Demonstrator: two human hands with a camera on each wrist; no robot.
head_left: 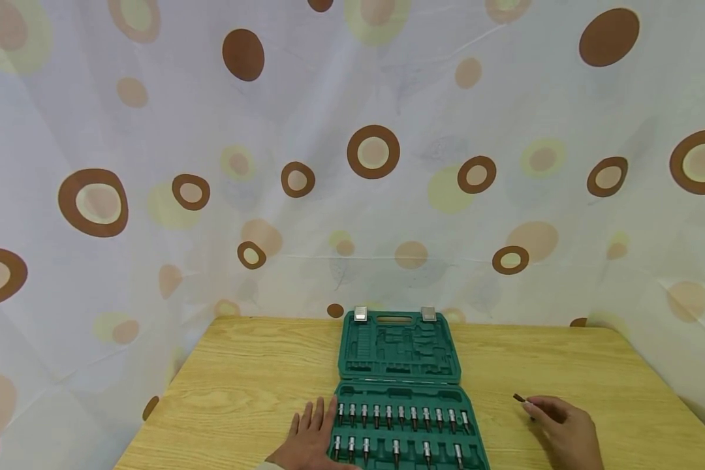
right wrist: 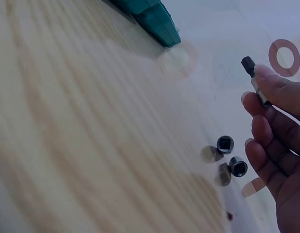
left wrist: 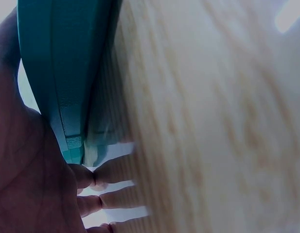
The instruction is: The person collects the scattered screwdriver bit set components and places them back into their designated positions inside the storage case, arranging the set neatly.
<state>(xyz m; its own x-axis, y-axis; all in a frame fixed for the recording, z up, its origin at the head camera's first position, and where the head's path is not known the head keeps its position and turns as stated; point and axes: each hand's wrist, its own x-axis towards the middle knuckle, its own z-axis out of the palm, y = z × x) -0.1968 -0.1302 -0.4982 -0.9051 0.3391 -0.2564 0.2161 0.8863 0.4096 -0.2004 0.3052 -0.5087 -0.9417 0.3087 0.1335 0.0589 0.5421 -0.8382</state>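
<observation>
A green plastic socket case (head_left: 345, 356) lies opened flat on the table, two rows of silver bit sockets (head_left: 364, 412) in its lower half. Some slots in the front row hold nothing. My left hand (head_left: 308, 436) rests with straight, spread fingers along the case's left side. The left wrist view shows its fingers (left wrist: 86, 206) at the tabletop beside the green case wall (left wrist: 67, 73). To the right of the case, my right hand (head_left: 566, 434) pinches a small bit socket (right wrist: 256, 87) between thumb and fingers, its dark end pointing outward.
Two more sockets, one socket (right wrist: 225, 144) close to another socket (right wrist: 238, 166), sit on the table near the right hand's fingers. The wooden table (head_left: 258, 372) meets a dotted cloth backdrop (head_left: 388, 222) at its back edge. Two metal latches (head_left: 361, 314) top the raised lid edge.
</observation>
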